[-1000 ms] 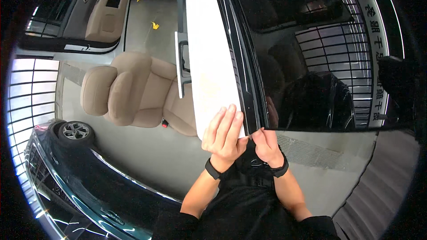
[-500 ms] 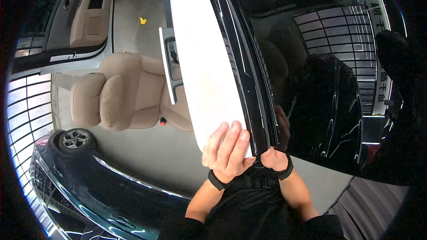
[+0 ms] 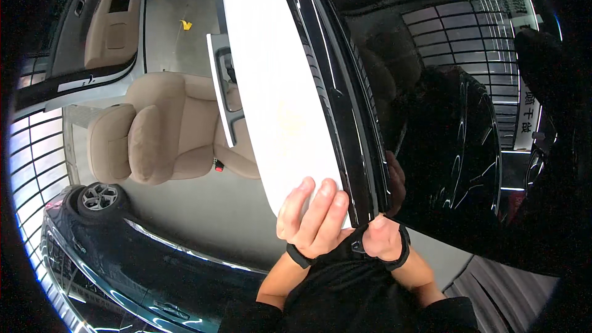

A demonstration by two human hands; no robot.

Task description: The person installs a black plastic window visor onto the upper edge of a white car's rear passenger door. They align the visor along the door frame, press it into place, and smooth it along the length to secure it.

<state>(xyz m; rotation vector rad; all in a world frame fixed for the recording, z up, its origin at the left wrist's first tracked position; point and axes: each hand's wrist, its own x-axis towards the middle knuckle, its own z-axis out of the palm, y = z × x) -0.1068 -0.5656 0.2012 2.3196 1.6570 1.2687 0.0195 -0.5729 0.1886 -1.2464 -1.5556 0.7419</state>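
A long white panel [image 3: 277, 74] stretches away from me, narrowing toward a rounded near end. Along its right side runs a glossy black trim strip [image 3: 345, 111], and beyond that a broad dark glossy surface [image 3: 431, 166]. My left hand [image 3: 314, 216] is closed over the panel's near end, several fingers lying on the white face. At the near end of the black strip is my right hand [image 3: 383, 237], its fingers largely hidden. A dim skin-coloured shape shows in the dark surface beside it.
Left of the panel are a grey frame piece [image 3: 220, 86], a beige car seat [image 3: 166, 129] with a red buckle, and a beige door panel [image 3: 114, 24]. A dark car [image 3: 154, 259] is at lower left. Yellow scraps [image 3: 186, 24] lie farther off. Grey pleated fabric [image 3: 505, 296] is at lower right.
The seat and door panel have shifted slightly left in view. Both hands sit a little lower in the picture, the right more than the left. The left hand keeps its hold.
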